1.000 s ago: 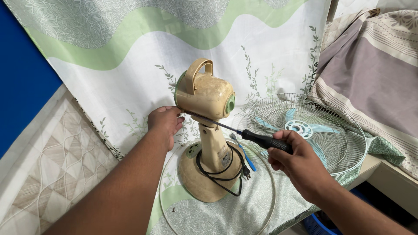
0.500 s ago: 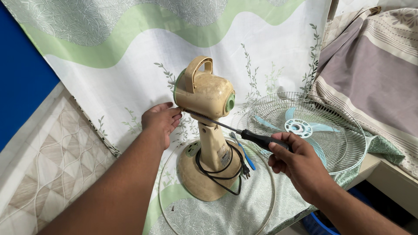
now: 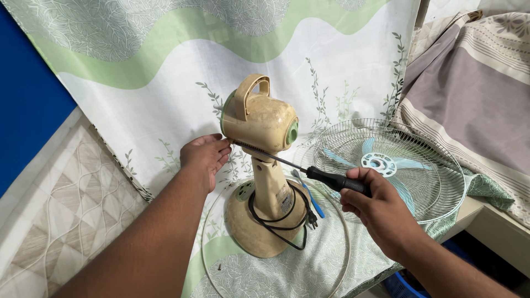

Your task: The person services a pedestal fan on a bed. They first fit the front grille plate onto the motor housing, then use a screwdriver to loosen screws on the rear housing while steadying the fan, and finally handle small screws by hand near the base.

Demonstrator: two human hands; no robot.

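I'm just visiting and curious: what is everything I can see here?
fan body: one, yellowed cream, upright on the cloth, centre
power cord: one, black, wound around the fan's neck
screwdriver: one, black handle, tip under the motor housing
blue tool: one, lying beside the base
wire guard with blades: one, pale blue blades, right
wire ring: one, white, around the base
cloth: one, white and green, leafy
striped fabric: one, grey-beige, right
left hand: against the housing
right hand: gripping the screwdriver
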